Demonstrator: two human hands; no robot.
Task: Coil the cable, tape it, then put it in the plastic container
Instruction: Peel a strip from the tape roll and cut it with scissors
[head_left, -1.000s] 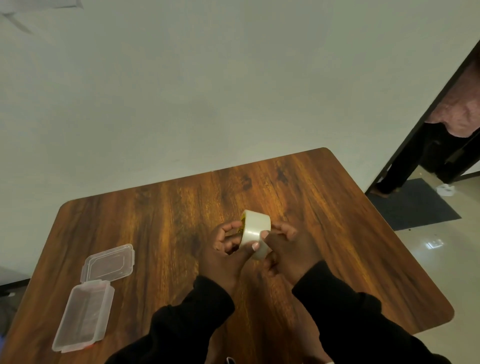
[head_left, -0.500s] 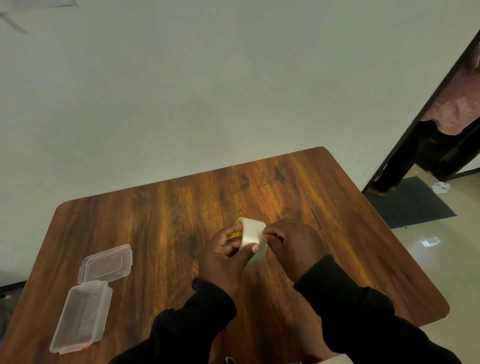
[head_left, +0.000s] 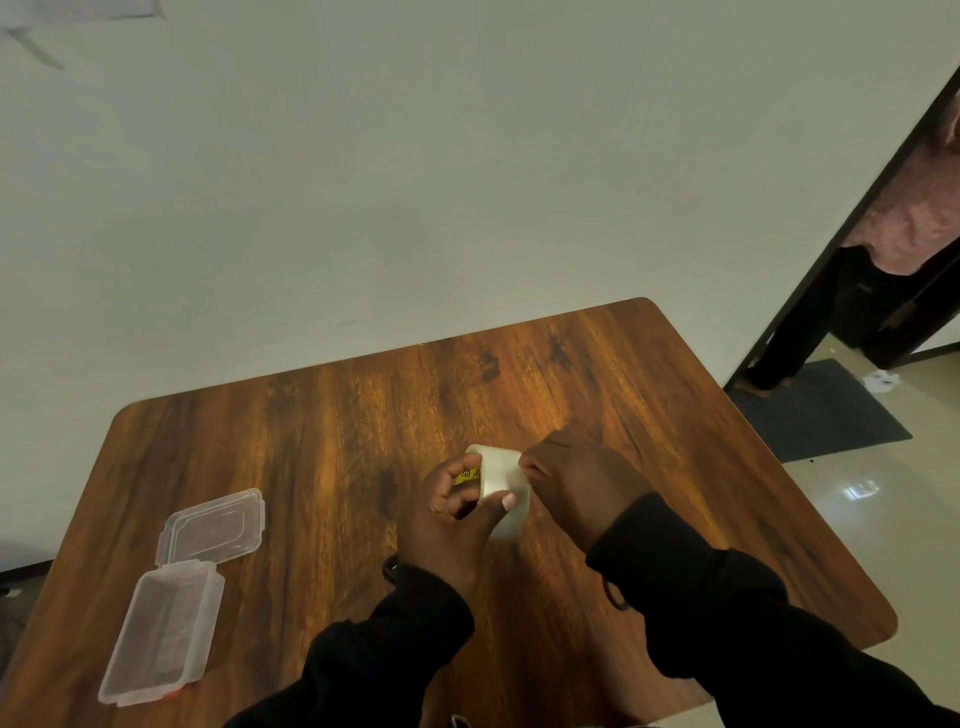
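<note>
Tape roll (head_left: 500, 483) gripped by left hand (head_left: 453, 519), thumb across band; right hand (head_left: 576, 480) pinching at its right edge (cable unseen).

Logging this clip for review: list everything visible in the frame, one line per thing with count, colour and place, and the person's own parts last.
table: one, brown wood grain, fills the lower frame against the wall
plastic container: one, clear, open, near the table's left edge
lid: one, clear, hinged open, lying flat behind the container
tape roll: one, whitish with a yellow inner label, table centre, held between both hands
cable: none visible
floor mat: one, dark grey, by the doorway at right
other person: one, pinkish top, dark trousers, in the doorway
left hand: one, black sleeve, gripping the roll
right hand: one, black sleeve, fingers pinched at the roll's right edge
</note>
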